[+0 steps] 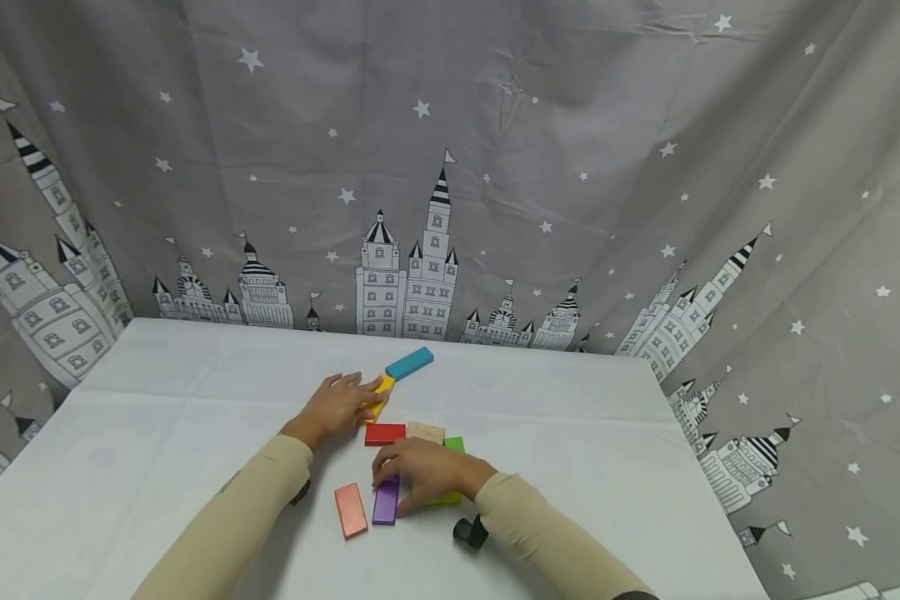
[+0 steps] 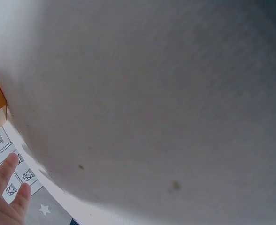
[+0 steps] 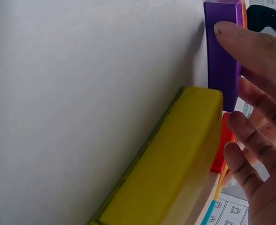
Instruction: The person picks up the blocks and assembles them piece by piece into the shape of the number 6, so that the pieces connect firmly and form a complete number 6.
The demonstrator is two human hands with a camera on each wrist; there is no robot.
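Note:
My left hand (image 1: 335, 407) holds a yellow block (image 1: 380, 402) between thumb and finger, its other fingers spread. The near corner of a blue block (image 1: 409, 363) meets the yellow block's far end. My right hand (image 1: 429, 468) grips a purple block (image 1: 385, 507) by its sides; in the right wrist view the thumb (image 3: 250, 44) presses against its long face. Just left of the purple block lies a salmon-pink block (image 1: 351, 511). A red block (image 1: 385, 435) and a beige block (image 1: 426, 432) lie end to end beyond the right hand.
Partly hidden by the right hand are a green block (image 1: 454, 444) and a yellow-green block (image 1: 447, 498). All lie on a white-covered table (image 1: 570, 433). A grey curtain (image 1: 570, 125) printed with castles and stars hangs behind.

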